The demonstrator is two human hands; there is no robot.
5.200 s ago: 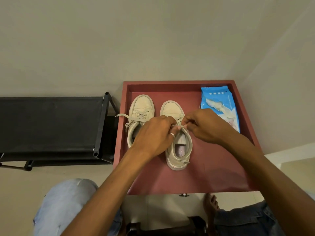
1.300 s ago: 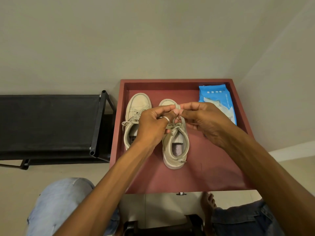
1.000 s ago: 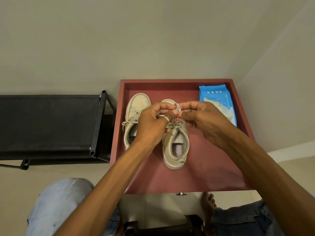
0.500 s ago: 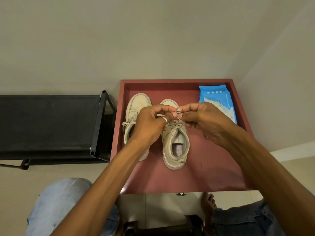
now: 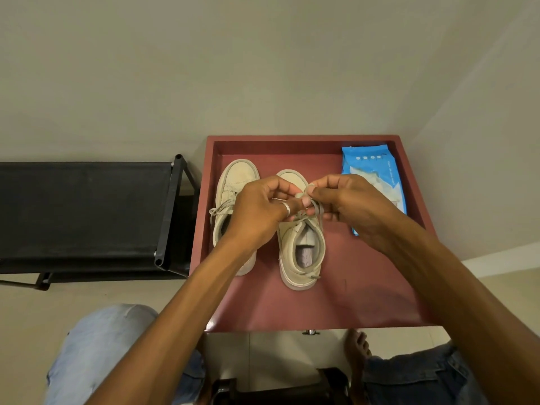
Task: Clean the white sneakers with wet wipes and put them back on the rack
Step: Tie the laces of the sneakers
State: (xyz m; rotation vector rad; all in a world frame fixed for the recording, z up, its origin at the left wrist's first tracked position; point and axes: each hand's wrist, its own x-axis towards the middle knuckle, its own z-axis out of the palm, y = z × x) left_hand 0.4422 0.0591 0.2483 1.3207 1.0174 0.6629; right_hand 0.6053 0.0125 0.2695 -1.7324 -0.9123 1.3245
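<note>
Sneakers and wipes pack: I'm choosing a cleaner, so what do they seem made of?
Sneakers: probably matte off-white leather or synthetic, judging by smooth stitched panels. Wipes pack: glossy blue plastic film, crinkled and shiny.

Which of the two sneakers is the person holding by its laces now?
The sneaker nearer the blue wipes pack: the left hand and the right hand both pinch its laces. The other sneaker has free laces.

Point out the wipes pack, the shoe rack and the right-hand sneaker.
wipes pack (image 5: 368, 163), head view, blue top panel.
shoe rack (image 5: 87, 206), head view, black fabric shelf.
right-hand sneaker (image 5: 301, 277), head view, heel.
</note>
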